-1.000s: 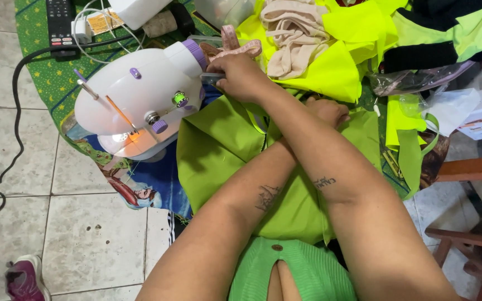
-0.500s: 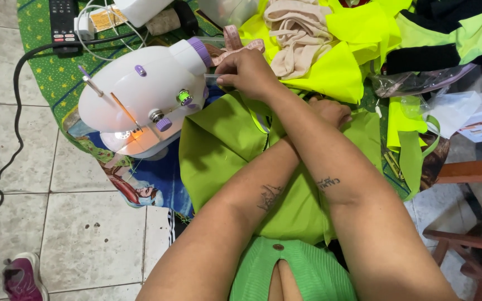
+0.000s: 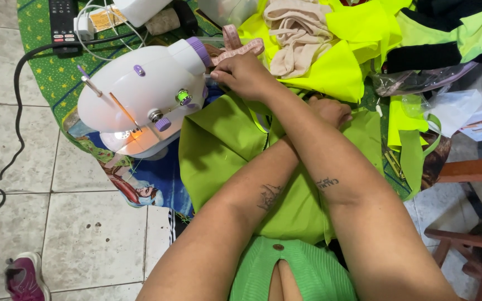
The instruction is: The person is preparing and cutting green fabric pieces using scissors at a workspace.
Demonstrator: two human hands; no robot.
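Note:
My arms are crossed over a lime green fabric [image 3: 224,150] spread on the table. My right hand [image 3: 244,75] reaches up and left to the end of a small white sewing machine [image 3: 140,95], just below its purple handwheel [image 3: 199,50]. Its fingertips pinch together against the machine's side; what they grip is hidden. My left hand [image 3: 330,108] lies to the right, fingers curled on the green fabric. A pink measuring tape [image 3: 238,47] lies just beyond my right hand.
A heap of neon yellow and beige cloth [image 3: 319,44] fills the back of the table. A black remote [image 3: 62,19], a white charger and a black cable [image 3: 15,111] lie at the back left. A wooden chair [image 3: 470,173] stands to the right, a pink shoe [image 3: 26,276] on the tiled floor.
My right hand has stayed at the machine's end with only a slight shift of the fingers. My left hand has not moved.

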